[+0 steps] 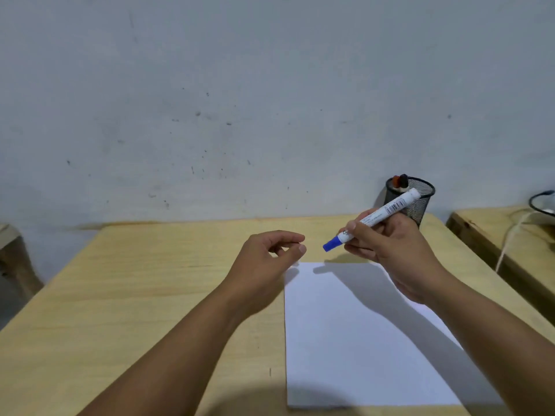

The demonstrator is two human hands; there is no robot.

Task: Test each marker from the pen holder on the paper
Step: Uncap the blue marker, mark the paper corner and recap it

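Observation:
My right hand (399, 250) grips a white marker (387, 210) with a blue cap (332, 244); the capped end points left and down, above the far edge of the white paper (345, 340). My left hand (270, 259) hovers just left of the cap, fingers curled with thumb and forefinger apart, holding nothing. A black mesh pen holder (420, 205) stands at the table's back right by the wall, partly hidden behind the marker; a red and a black marker cap (400, 181) stick out of it.
The paper lies on a light wooden table (150, 295) against a grey wall. A second wooden surface (495, 232) with white cables stands to the right across a gap. Something wooden shows at the far left edge.

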